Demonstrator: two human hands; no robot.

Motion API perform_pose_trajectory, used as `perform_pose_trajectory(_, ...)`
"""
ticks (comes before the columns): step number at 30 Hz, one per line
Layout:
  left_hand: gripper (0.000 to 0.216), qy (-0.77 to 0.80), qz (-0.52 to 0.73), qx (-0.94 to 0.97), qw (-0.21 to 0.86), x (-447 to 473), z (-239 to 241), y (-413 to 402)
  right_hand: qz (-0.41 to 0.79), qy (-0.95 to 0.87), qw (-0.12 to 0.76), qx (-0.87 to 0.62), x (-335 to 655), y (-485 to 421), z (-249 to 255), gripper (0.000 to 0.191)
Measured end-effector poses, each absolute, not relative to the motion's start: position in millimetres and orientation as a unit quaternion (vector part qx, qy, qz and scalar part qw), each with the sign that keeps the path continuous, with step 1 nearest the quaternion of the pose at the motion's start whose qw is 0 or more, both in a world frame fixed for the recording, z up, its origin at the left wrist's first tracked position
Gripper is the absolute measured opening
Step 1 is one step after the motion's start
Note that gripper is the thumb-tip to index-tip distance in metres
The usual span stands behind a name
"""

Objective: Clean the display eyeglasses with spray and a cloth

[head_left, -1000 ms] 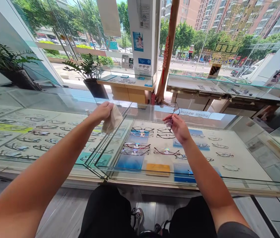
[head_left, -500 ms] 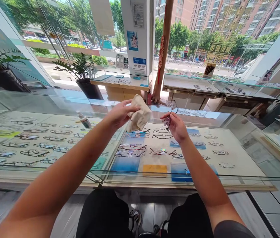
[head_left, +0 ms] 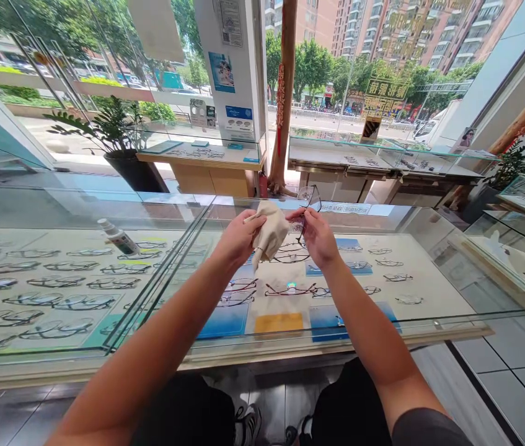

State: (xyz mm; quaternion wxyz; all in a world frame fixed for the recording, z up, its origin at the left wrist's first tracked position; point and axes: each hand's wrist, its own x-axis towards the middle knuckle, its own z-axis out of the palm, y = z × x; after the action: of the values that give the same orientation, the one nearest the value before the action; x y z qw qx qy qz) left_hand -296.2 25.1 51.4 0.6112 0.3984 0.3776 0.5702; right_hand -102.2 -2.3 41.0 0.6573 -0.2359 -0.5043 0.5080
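My left hand (head_left: 238, 238) is closed on a beige cloth (head_left: 271, 234), which hangs from its fingers above the glass counter. My right hand (head_left: 317, 235) pinches a pair of thin-framed glasses (head_left: 307, 199) by the frame, lenses raised above the fingers. The cloth reaches up to the glasses and my right fingers. Both hands hover over the glass display case (head_left: 429, 322), where rows of spectacle frames (head_left: 290, 288) lie on cards under the glass.
A small spray bottle (head_left: 118, 236) lies on the left case's glass top. A potted plant (head_left: 118, 142) and further display counters (head_left: 383, 161) stand behind, before large windows. My knees and shoes show below the counter's edge.
My left hand carried the cloth from the left over to the glasses in my right hand. The view turned right, shifting the counter leftwards.
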Motion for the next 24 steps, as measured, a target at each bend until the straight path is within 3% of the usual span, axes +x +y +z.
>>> perform_pose_trajectory(6, 0.059, 0.286, 0.554, 0.45, 0.639, -281.4, 43.8, 6.3, 0.474, -0.497, 0.676, -0.267, -104.5, -2.7, 40.7, 0.03)
perform_pose_trajectory(11, 0.057, 0.28, 0.563, 0.462, 0.626, -275.9, 32.2, 0.5, 0.479, -0.498, 0.677, -0.255, -107.4, -1.3, 36.3, 0.027)
perform_pose_trajectory(24, 0.02, 0.31, 0.552, 0.573, 0.52, -284.0, 38.1, -12.4, 0.479, -0.507, 0.661, -0.277, -112.5, -2.7, 34.1, 0.03)
